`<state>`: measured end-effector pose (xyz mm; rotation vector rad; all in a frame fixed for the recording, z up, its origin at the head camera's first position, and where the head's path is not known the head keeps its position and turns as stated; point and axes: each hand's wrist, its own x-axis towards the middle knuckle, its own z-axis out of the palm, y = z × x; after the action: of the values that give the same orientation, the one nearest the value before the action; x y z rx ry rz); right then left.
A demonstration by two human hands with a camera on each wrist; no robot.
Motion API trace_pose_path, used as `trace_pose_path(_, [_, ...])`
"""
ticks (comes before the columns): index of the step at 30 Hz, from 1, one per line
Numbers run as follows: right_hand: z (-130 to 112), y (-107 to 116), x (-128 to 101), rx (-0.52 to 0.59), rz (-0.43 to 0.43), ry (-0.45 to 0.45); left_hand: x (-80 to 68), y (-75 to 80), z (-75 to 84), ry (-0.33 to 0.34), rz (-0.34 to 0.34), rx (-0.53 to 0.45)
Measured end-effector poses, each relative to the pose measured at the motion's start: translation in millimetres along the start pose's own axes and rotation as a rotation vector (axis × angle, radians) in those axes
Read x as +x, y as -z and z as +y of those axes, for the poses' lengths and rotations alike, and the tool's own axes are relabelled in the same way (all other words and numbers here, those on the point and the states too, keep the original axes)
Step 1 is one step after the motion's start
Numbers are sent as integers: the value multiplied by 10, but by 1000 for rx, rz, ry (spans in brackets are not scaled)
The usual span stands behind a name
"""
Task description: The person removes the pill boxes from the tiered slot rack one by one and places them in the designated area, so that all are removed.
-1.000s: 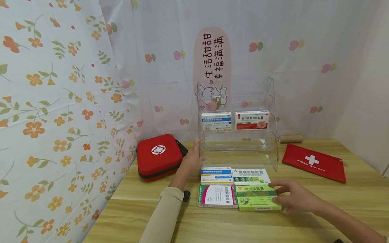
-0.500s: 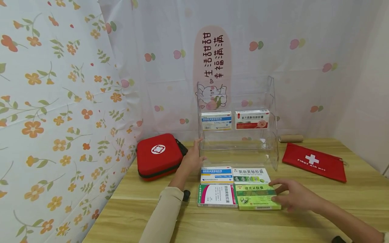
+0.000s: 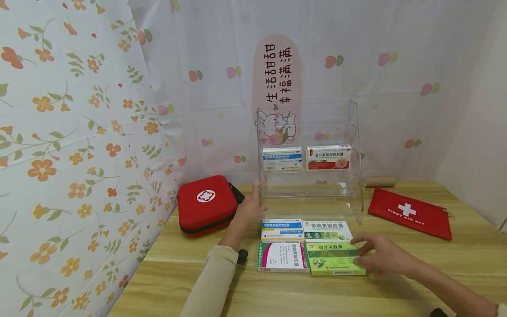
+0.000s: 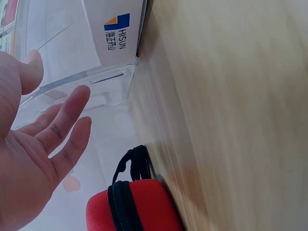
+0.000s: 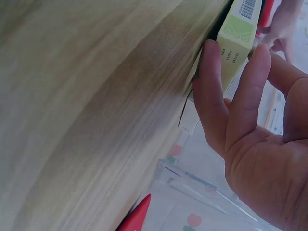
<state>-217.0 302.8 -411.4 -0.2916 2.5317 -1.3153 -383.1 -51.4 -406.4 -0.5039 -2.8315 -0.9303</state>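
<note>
My left hand (image 3: 251, 206) lies with straight fingers against the left wall of a clear acrylic rack (image 3: 313, 188); the left wrist view shows that hand (image 4: 45, 137) open beside the rack (image 4: 86, 82). My right hand (image 3: 381, 257) touches the right end of a green medicine box (image 3: 334, 258) lying flat on the table. In the right wrist view its fingertips (image 5: 211, 62) rest on the box end (image 5: 238, 33). Beside the green box lie a pink-and-white box (image 3: 283, 256), a blue-striped box (image 3: 282, 230) and a green-and-white box (image 3: 326, 230).
Two more boxes (image 3: 282, 158) (image 3: 328, 157) stand on the rack's middle shelf. A red first-aid case (image 3: 206, 204) sits left of the rack, a flat red pouch (image 3: 409, 212) and a brown roll (image 3: 379, 181) to its right. Flowered curtains close in the wooden table (image 3: 277, 295).
</note>
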Motion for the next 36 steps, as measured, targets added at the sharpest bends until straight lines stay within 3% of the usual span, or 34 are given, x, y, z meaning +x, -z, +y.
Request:
trace_pose_path(15, [-50, 38, 8, -25, -17, -50, -27, 12, -1, -8, 12, -58])
trace_pose_path(23, [-61, 117, 5, -23, -42, -76, -17, -13, -8, -36, 39, -26])
trace_pose_path(29, [-105, 132, 43, -24, -10, -94, -10, -22, -10, -46, 37, -21])
trace_pose_path(36, [-202, 140, 105, -60, 90, -116, -23, -26, 30, -24, 36, -35])
